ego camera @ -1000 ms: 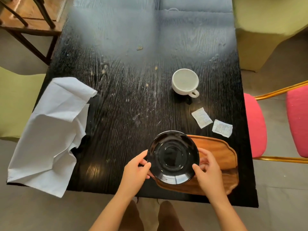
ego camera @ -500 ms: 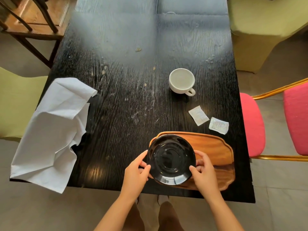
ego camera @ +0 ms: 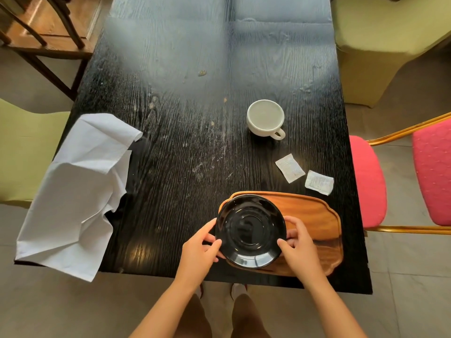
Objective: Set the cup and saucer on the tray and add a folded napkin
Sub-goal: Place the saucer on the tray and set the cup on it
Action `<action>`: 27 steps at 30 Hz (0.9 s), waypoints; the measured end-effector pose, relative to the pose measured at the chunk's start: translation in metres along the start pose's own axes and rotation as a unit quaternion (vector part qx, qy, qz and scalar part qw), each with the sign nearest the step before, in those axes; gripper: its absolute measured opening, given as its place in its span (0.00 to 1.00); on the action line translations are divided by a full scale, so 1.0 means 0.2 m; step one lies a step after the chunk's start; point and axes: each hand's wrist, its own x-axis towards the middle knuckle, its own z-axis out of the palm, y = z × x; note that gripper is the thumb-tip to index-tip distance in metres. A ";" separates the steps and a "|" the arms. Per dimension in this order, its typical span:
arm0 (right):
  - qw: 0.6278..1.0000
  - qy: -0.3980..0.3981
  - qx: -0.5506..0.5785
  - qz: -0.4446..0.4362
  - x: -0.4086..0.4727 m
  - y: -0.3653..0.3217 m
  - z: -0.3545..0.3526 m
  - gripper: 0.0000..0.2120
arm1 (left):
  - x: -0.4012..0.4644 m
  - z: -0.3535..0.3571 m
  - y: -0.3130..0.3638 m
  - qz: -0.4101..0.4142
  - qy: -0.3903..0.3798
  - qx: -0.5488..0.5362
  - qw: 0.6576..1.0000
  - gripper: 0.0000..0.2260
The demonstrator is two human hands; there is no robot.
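Observation:
A glossy black saucer [ego camera: 250,231] sits over the left end of the wooden tray [ego camera: 314,215] near the table's front edge. My left hand [ego camera: 199,250] grips its left rim and my right hand [ego camera: 299,247] grips its right rim. Whether the saucer rests on the tray or hovers just above it I cannot tell. The empty white cup [ego camera: 266,118] stands on the table beyond the tray, handle toward me. A crumpled white napkin [ego camera: 73,189] lies unfolded at the table's left edge, partly hanging over it.
Two white sachets [ego camera: 289,168] [ego camera: 318,182] lie between cup and tray. The black table [ego camera: 183,118] has green chairs at left [ego camera: 22,147] and far right [ego camera: 380,40], pink-cushioned chairs at right [ego camera: 368,181], and a wooden chair [ego camera: 46,25] at far left.
The saucer has shifted slightly away from me, further onto the tray's left end, still held in both hands. Cup, napkin and sachets have not moved.

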 end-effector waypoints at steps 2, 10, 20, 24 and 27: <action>1.000 -0.021 -0.018 0.005 0.01 -0.02 -0.03 0.21 | 0.01 -0.02 0.01 0.018 -0.007 0.045 0.999 0.23; 0.961 0.064 -0.244 -0.112 0.15 -0.29 -0.19 0.07 | 0.23 -0.21 0.22 0.205 -0.006 0.409 0.889 0.08; 0.856 0.105 -0.460 -0.213 0.65 -0.64 -0.19 0.28 | 0.83 -0.07 0.74 0.290 -0.027 0.546 0.786 0.33; 0.830 0.082 -0.514 -0.201 0.76 -0.62 -0.18 0.29 | 0.93 0.01 0.83 0.271 -0.081 0.578 0.765 0.33; 0.833 0.086 -0.483 -0.257 0.81 -0.61 -0.20 0.25 | 0.94 0.04 0.85 0.249 -0.105 0.583 0.766 0.28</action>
